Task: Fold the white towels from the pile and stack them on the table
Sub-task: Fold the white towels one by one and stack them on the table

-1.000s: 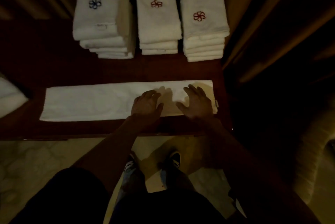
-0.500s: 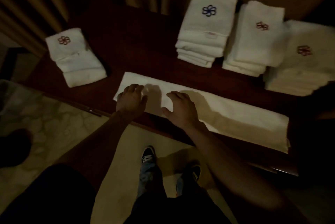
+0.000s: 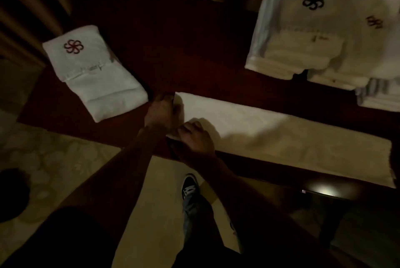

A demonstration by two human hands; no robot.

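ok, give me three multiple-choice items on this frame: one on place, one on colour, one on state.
1. Where on the long towel are the left hand and the right hand?
A. its left end
B. its middle
C. its right end

2. What colour is the emblem on the lone folded stack at the left?
A. green
B. red
C. yellow

3. How does the long towel lie?
A. rolled up
B. in a crumpled heap
C. flat as a strip on the table

Answers:
1 A: both hands sit at the strip's left corners.
2 B: the flower mark reads red.
3 C: it stretches flat along the table's near edge.
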